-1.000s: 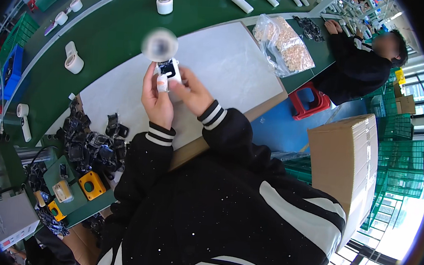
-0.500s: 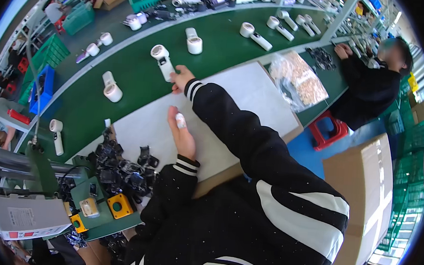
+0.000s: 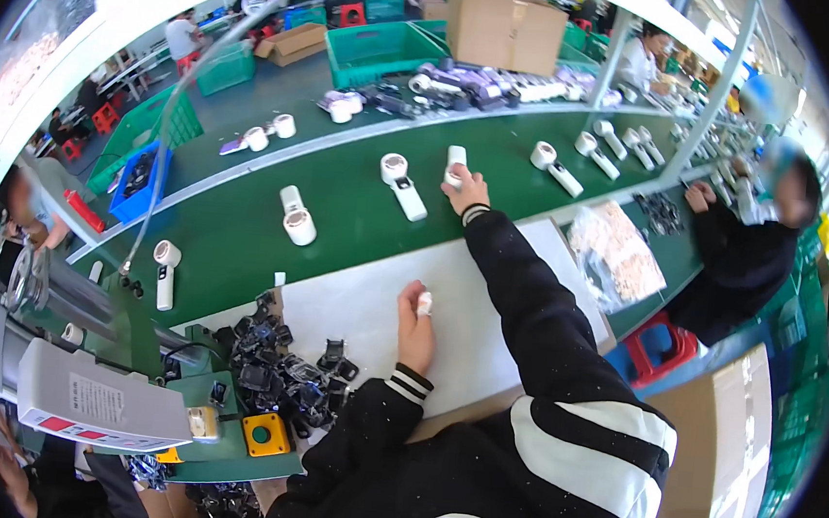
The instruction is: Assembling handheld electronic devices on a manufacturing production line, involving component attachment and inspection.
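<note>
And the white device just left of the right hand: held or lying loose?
Loose: the white device lies on the green surface, no hand touching it; the right hand is on the neighbouring device.

Beyond the work mat point(image 3: 353, 303), my right hand point(image 3: 466, 193) is touching a handheld device point(image 3: 456, 155) on the conveyor belt point(image 3: 347, 224); my left hand point(image 3: 416, 333) is hovering between the parts heap point(image 3: 274, 370) and plastic bag point(image 3: 622, 251).

Factory floor: long green worktop point(image 3: 344, 226), white devices point(image 3: 457, 155), crates point(image 3: 372, 56), workers point(image 3: 750, 266).
</note>
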Demonstrator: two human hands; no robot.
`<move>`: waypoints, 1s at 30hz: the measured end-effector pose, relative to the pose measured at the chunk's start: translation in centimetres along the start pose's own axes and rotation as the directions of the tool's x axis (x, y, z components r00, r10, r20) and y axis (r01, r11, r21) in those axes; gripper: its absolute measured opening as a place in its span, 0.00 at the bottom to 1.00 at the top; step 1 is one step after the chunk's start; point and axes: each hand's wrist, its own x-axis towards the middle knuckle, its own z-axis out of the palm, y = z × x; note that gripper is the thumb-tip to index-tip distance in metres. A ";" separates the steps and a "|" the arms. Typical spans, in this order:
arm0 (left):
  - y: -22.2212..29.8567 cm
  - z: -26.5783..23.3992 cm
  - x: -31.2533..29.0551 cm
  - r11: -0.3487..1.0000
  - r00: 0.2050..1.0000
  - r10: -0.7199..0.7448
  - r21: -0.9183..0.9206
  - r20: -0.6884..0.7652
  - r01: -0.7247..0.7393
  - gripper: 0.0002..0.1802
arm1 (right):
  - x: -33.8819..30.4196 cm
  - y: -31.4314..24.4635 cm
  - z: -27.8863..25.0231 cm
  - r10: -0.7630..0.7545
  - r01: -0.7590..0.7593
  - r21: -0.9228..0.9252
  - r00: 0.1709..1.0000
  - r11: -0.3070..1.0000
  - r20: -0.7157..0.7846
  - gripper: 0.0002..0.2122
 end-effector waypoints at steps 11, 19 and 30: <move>-0.3 1.2 -0.9 0.996 0.989 0.060 0.056 0.138 -0.069 0.23 | -20.2 -1.3 -13.1 -0.281 0.247 0.395 0.959 0.885 0.028 0.20; -1.4 2.7 -2.8 0.786 0.797 0.303 0.336 0.522 -0.519 0.21 | -25.4 1.7 -20.6 -0.352 0.276 0.464 0.932 0.842 0.085 0.17; -0.9 3.0 -2.8 0.790 0.802 0.300 0.337 0.516 -0.512 0.20 | -11.5 29.5 -32.4 0.425 -0.732 -0.237 0.592 0.638 -0.685 0.20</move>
